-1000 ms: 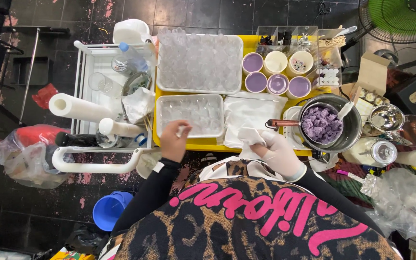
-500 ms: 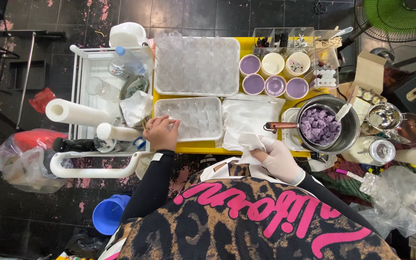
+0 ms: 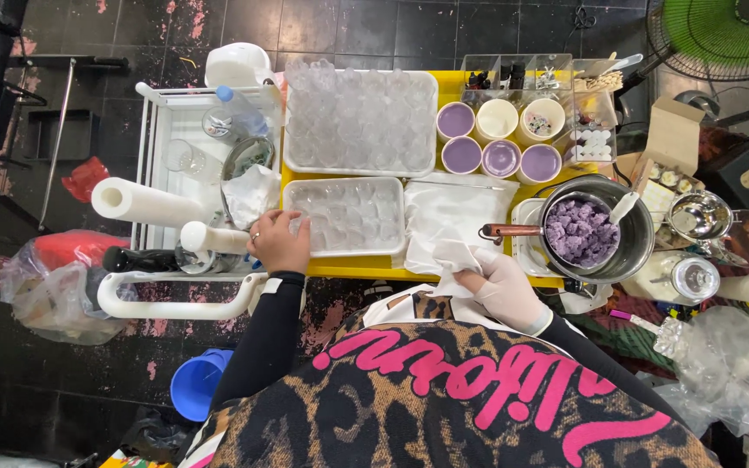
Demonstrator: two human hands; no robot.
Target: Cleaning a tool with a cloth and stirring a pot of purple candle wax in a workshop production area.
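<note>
1. Head view: the left hand [image 3: 277,243] has its fingers closed on the left edge of the small clear tray [image 3: 347,216], at 9 o'clock of the white cloth [image 3: 452,217].
2. The gloved right hand [image 3: 504,286] pinches that cloth's near corner.
3. Best to keep the tray level on the yellow worktop [image 3: 366,264].

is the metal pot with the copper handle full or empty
Partly filled. The metal pot holds a heap of purple lumps, with bare inner wall showing around them and a white spoon resting inside.
</note>
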